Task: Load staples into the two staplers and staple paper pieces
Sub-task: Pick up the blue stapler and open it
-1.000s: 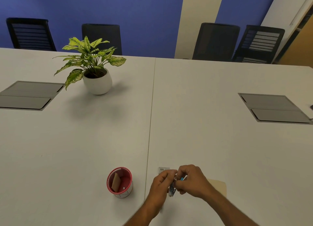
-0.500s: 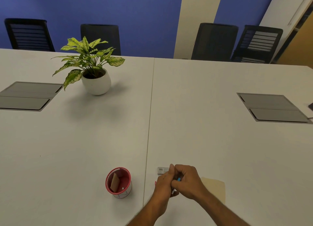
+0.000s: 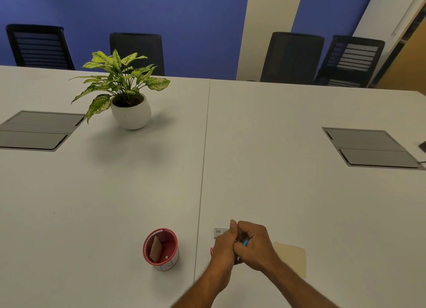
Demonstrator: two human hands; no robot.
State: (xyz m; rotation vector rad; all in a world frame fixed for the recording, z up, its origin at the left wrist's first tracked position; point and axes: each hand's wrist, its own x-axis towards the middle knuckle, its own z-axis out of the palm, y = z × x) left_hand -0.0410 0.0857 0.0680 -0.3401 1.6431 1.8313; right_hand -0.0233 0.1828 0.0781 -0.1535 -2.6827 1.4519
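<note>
Blue stapler [image 3: 245,242] mostly hidden between both hands, only a sliver of blue plus a small white bit lower down showing; it sits above the near part of the white table [image 3: 276,180], right of the centre seam. Left hand [image 3: 224,246] curled around it from the left, thumb up against the right hand. Right hand [image 3: 254,246] curled over it from the right, fingers folded in, gripping. Hands pressed together, touching. Small staple box [image 3: 219,232] with barcode lies flat on the table just behind the left hand, partly covered by it. A red edge [image 3: 211,251] peeks out at the left hand's left side, cannot tell what it is. Cream paper piece [image 3: 292,258] flat on the table just right of the right wrist, partly under the forearm. Red cup [image 3: 160,250] upright left of the seam, near the hands, with a brown card and a tiny white bit inside. Potted plant [image 3: 125,93] farther back left. Grey cable hatches [image 3: 368,147] set in the table left and right. Black chairs [image 3: 291,56] along the far edge, blue wall behind.
</note>
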